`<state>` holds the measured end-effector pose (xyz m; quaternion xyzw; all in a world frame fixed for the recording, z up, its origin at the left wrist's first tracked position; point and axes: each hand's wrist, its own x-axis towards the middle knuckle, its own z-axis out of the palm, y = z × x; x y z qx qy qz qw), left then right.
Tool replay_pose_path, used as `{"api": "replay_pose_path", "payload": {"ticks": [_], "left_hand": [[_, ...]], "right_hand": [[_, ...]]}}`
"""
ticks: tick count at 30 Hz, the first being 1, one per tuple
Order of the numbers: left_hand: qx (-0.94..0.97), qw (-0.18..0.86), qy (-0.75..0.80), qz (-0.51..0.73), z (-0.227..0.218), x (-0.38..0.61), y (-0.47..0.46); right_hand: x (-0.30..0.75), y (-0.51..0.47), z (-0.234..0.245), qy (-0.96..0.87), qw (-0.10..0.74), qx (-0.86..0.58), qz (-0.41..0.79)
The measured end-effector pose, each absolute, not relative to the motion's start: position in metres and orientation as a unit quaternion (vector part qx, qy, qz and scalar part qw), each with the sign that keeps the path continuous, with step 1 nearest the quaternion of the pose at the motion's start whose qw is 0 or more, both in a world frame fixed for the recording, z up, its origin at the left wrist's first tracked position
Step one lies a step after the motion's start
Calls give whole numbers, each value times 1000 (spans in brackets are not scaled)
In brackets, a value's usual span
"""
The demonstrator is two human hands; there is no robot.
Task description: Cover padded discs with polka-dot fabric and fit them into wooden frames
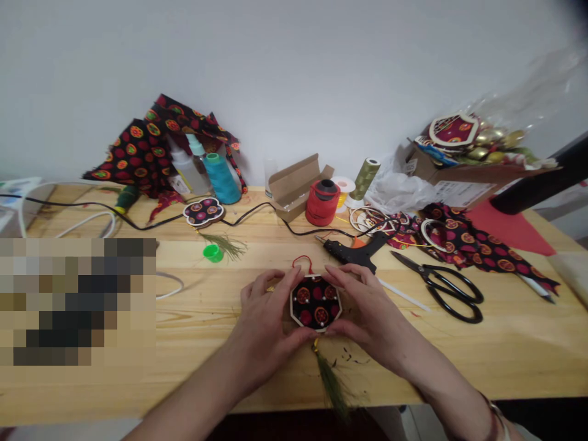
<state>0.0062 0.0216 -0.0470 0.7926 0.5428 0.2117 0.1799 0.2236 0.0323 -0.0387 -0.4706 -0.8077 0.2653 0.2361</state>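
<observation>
Both my hands hold an octagonal ornament (315,303) covered in black fabric with red and orange circles. It rests on the wooden table (505,349). My left hand (264,318) grips its left edge, thumb at the bottom and fingers curled over the top. Its right edge is pinched by my right hand (365,309). A red cord loop (302,262) leaves the ornament's top, and a green feather tassel (331,383) hangs from its bottom over the table's front edge.
A black glue gun (351,251) and black scissors (443,288) lie to the right. Behind stand a red spool (323,203), a teal spool (222,179), an open small carton (296,184), patterned fabric (151,144) and a finished ornament (203,212). A box of parts (463,159) sits back right.
</observation>
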Motion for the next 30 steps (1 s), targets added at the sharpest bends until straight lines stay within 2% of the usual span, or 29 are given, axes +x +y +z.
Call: {"api": "replay_pose_path", "payload": {"ticks": [6, 14, 23, 30], "left_hand": [[800, 183, 531, 211, -48, 5, 22], [835, 128, 485, 225, -51, 2, 22], [844, 113, 484, 199, -46, 4, 21], [845, 112, 484, 196, -45, 4, 21]], "right_hand": [[224, 32, -40, -799, 245, -472, 280], [224, 30, -39, -801, 252, -463, 284], [222, 30, -38, -797, 255, -461, 296], [228, 22, -42, -778, 318, -477, 257]]}}
